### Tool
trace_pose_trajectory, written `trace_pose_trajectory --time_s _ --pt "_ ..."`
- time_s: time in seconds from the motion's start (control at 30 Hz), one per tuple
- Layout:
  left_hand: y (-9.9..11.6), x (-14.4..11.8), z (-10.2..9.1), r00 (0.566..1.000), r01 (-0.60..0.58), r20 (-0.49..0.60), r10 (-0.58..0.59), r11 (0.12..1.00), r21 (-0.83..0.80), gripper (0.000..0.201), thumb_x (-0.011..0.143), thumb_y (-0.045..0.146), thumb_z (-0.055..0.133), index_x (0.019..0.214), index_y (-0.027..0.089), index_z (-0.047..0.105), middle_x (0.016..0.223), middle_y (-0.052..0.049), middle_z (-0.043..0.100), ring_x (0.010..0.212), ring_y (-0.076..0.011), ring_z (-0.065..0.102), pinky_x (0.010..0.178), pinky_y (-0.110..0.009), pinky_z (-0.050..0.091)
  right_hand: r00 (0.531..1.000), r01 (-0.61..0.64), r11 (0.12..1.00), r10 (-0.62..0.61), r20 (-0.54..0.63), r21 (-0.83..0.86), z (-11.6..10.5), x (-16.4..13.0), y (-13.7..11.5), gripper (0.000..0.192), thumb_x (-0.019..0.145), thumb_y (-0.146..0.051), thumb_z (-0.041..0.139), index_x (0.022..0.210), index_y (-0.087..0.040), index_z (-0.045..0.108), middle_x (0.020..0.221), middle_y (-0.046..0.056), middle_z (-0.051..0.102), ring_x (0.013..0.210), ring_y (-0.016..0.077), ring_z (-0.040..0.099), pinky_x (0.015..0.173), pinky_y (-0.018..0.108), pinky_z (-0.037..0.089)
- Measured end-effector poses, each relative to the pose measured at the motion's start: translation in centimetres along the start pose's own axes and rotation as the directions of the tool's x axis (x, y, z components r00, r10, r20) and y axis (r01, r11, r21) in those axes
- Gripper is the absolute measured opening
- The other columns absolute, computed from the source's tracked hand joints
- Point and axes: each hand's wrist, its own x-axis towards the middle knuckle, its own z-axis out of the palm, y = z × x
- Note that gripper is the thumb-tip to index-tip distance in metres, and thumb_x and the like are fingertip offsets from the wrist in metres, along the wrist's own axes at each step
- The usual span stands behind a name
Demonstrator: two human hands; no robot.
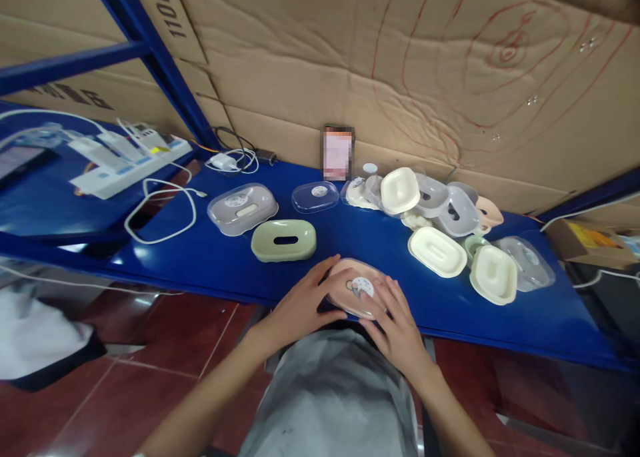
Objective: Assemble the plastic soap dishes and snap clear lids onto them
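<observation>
A pink soap box (345, 296) with a clear lid and a round white sticker lies at the front edge of the blue table. My left hand (310, 297) grips its left end, fingers along the far side and thumb at the near side. At the right end, my right hand (397, 324) holds it with fingers over the lid and thumb at the near edge. Just beyond my left hand sits a green soap box tray (284, 252) with a dark oval slot. Behind that is a grey soap box (235, 214) under a clear lid.
A loose clear lid (305, 199) lies near the phone (337, 154) propped against the cardboard. Cream trays (437, 252), grey trays (457, 210) and other parts are heaped at right. A power strip (125, 170) and white cable (195, 210) occupy the left.
</observation>
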Motion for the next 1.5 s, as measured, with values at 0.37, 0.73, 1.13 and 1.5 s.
trace_pose_trajectory --time_s 0.37,0.73,1.13,1.5 --pt "-4.1 6.2 -13.1 0.855 0.172 -0.518 0.027 0.927 0.332 0.065 0.096 0.052 0.076 0.151 0.025 0.057 0.151 -0.009 0.059 0.144 -0.0355 0.056 0.126 -0.055 0.043 0.961 -0.258 0.961 0.266 -0.072 0.103 -0.1 0.2 -0.4 0.067 0.108 -0.032 0.058 0.169 -0.033 0.031 0.169 0.012 0.046 0.156 0.0338 0.044 0.121 0.062 0.048" --pt "-8.8 14.5 -17.4 0.799 0.599 -0.399 -0.449 0.651 0.467 0.069 0.098 0.040 0.073 0.155 0.012 0.046 0.144 -0.025 0.062 0.131 -0.0434 0.063 0.109 -0.063 0.049 0.979 -0.194 0.980 0.189 -0.079 -0.054 0.6 1.4 -1.2 0.033 0.108 -0.026 0.059 0.139 -0.022 0.066 0.144 0.011 0.069 0.133 0.0279 0.066 0.114 0.051 0.052" --pt "-3.8 4.7 -7.8 0.998 0.037 0.014 -0.056 0.804 0.593 0.071 0.102 0.065 0.061 0.160 0.026 0.052 0.169 -0.018 0.045 0.156 -0.0425 0.043 0.126 -0.064 0.034 0.982 -0.182 0.982 0.179 -0.064 -0.051 0.8 1.6 -1.5 0.032 0.109 -0.025 0.055 0.138 -0.022 0.066 0.141 0.010 0.071 0.132 0.0274 0.065 0.116 0.051 0.049" --pt "0.1 -0.2 -4.7 0.935 -0.232 -0.049 0.352 0.709 0.666 0.043 0.101 0.046 0.071 0.139 0.024 0.067 0.144 -0.015 0.069 0.139 -0.0367 0.062 0.129 -0.066 0.030 0.878 -0.465 0.822 0.380 -0.290 -0.328 -4.3 -1.5 8.0 0.047 0.110 -0.038 0.053 0.154 -0.020 0.056 0.155 0.017 0.062 0.150 0.0402 0.050 0.121 0.068 0.033"
